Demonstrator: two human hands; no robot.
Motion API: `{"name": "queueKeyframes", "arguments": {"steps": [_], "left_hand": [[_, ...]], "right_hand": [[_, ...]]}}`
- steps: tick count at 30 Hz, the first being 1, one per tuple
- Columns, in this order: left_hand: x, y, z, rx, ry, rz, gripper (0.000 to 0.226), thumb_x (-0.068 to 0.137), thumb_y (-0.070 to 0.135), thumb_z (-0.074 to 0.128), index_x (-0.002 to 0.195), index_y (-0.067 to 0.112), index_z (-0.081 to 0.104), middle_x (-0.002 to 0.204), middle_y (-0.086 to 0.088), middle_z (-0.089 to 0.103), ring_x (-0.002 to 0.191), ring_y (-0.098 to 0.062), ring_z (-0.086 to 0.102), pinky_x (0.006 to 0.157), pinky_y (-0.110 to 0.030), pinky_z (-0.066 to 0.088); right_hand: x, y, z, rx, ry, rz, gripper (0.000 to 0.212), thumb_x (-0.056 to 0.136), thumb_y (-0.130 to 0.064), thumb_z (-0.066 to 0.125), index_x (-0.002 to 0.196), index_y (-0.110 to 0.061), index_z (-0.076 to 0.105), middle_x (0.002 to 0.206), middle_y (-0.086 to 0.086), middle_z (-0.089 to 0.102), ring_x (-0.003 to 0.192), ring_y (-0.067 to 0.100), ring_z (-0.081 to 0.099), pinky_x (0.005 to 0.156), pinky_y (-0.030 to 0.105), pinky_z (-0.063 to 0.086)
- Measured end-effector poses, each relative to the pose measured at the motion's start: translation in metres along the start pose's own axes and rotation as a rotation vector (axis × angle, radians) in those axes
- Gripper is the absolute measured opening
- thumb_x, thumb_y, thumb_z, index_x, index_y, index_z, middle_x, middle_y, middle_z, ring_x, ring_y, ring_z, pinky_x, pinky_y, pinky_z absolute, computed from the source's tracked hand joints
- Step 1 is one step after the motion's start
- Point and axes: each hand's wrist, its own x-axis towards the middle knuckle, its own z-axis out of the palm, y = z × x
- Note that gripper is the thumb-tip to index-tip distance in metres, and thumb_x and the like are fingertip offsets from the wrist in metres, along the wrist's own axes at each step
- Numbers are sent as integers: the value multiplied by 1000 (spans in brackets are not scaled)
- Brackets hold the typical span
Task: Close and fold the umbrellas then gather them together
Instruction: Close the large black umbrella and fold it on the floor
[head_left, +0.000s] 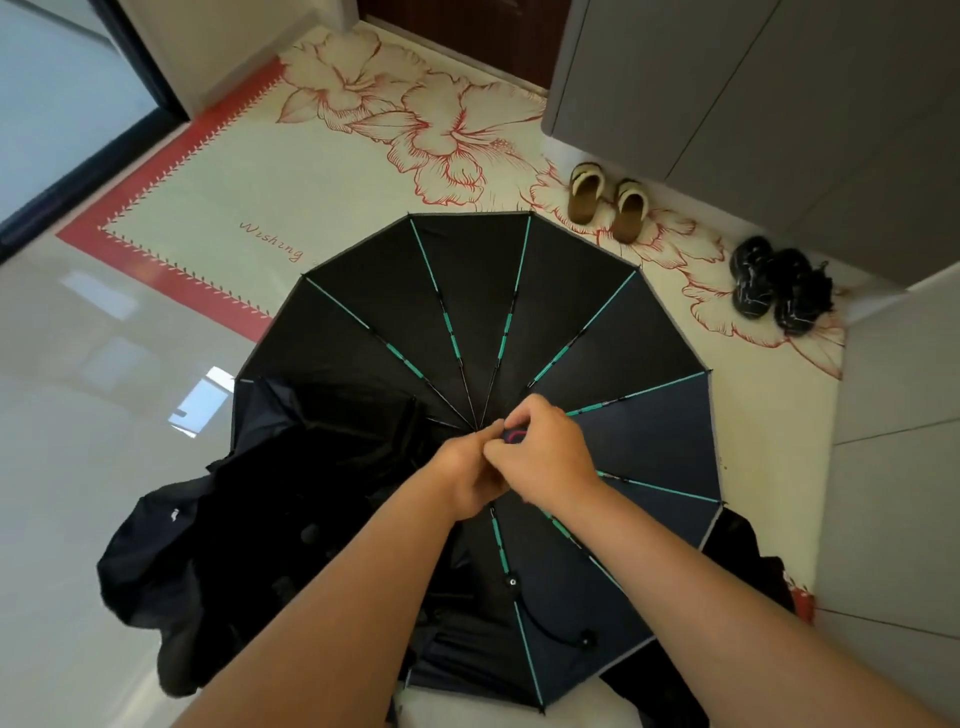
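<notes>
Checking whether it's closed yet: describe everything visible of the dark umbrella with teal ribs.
The dark navy fabric umbrella with teal ribs is fully open, inside facing the camera, over the floral mat. Black struts meet at the centre, where the left-hand grip and right-hand grip curl round its handle. A strap with round snaps hangs near the lower edge. Crumpled dark fabric overlaps its left side.

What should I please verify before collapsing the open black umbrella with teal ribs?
1. Left hand and right hand both grip the black umbrella with teal ribs at its centre: ok.
2. Umbrella closed: not ok, fully spread.
3. Dangling black closure strap clear of the ribs: cannot tell.
4. Tan slippers and black shoes beyond the umbrella's edge: ok.
5. Crumpled dark fabric heap overlaps the left rim: not ok.
</notes>
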Motion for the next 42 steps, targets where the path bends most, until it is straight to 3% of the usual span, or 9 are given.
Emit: {"name": "queueKeyframes", "arguments": {"steps": [3,8,12,19,24,29,32,36,42], "left_hand": [[0,-7,0,92,-3,-66,22,101,25,51,103,12,68,72,0,67,65,-10,62,61,-20,49],[-4,-24,-17,326,9,-165,21,97,34,56,95,17,68,91,0,71,89,-16,65,89,-32,47],[-1,-36,-32,344,59,-156,28,101,37,50,101,16,68,84,1,72,80,-14,63,88,-32,47],[-14,-26,-8,218,22,-44,21,100,18,52,87,7,64,65,-4,66,58,-14,60,50,-25,52],[-24,-21,1,263,-35,31,18,98,18,56,85,13,66,68,-2,63,60,-14,58,58,-25,49],[-32,-26,22,357,-53,68,16,97,5,57,100,20,63,84,-4,73,76,-16,68,63,-24,54],[-26,-33,33,465,-74,37,24,96,7,56,110,22,67,95,-1,74,89,-14,69,76,-25,56],[-4,-43,37,307,55,-7,21,98,20,49,86,14,66,82,-6,66,83,-21,62,98,-42,49],[26,-56,35,334,175,-23,16,97,20,53,98,9,64,91,-10,64,83,-22,60,76,-36,53]], "right_hand": [[-3,17,-16,239,-150,123,13,82,-22,70,87,-19,58,81,3,66,50,14,56,40,24,42],[-8,34,-22,508,-561,570,38,94,-47,64,98,-10,64,81,11,63,57,22,65,49,31,56],[-2,32,-15,738,-701,729,20,99,-21,61,108,-3,62,82,19,72,66,24,73,54,30,61],[-15,14,-14,722,-533,653,10,102,-11,52,100,-2,56,76,14,55,53,17,53,43,25,55],[-37,21,-29,721,-505,484,14,100,-9,51,89,-2,55,67,10,53,52,19,56,46,30,53],[-47,35,-49,603,-520,546,10,98,-6,53,107,-6,59,93,12,60,66,22,62,54,40,60],[-36,44,-38,418,-329,642,6,95,-11,53,93,-8,58,78,11,57,58,20,54,46,28,49],[-19,59,-15,166,-112,502,33,97,-35,57,85,-5,59,64,9,63,40,17,57,35,18,36],[-13,83,-12,105,-165,539,42,98,-39,58,82,-1,61,55,11,62,27,12,50,33,17,37]]}}
